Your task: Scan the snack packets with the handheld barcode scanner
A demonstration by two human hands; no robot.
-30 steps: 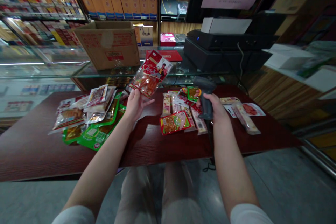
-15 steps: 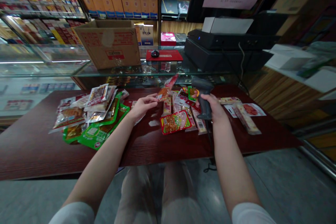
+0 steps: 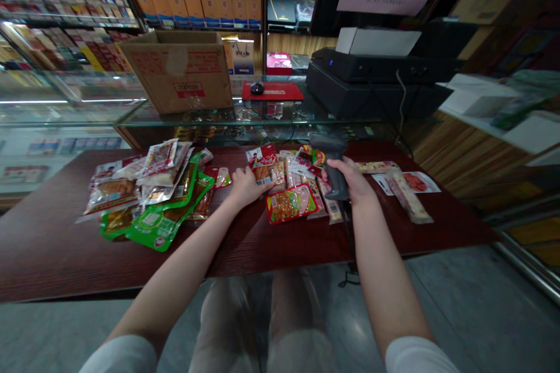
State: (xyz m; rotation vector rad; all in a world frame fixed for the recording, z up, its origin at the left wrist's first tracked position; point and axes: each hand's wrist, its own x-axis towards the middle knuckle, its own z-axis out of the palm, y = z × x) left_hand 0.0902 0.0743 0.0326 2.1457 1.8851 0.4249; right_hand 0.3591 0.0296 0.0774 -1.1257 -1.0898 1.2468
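Observation:
My left hand (image 3: 246,189) has its fingers curled at the left edge of a red-topped snack packet (image 3: 261,158), the thumb across its lower part. The packet's printed front faces up toward me. My right hand (image 3: 353,181) is closed around the handle of a dark grey barcode scanner (image 3: 336,172), its head pointing away to the left and its cable hanging down. Between my hands lie a red-edged snack pack (image 3: 292,204) and several long wrapped bars (image 3: 329,198). Part of a small red pack (image 3: 222,177) shows left of my left hand.
A heap of snack packets (image 3: 153,192) covers the left of the dark wooden table (image 3: 56,245). More wrapped bars (image 3: 410,197) lie at right. Behind stand a cardboard box (image 3: 181,78), a black mouse (image 3: 256,88) on a red mat, and black till equipment (image 3: 350,90).
My left hand has shifted right and slightly toward me, its fingers more curled. The tilted packet by it now shows its red front. The scanner has moved slightly left in my right hand.

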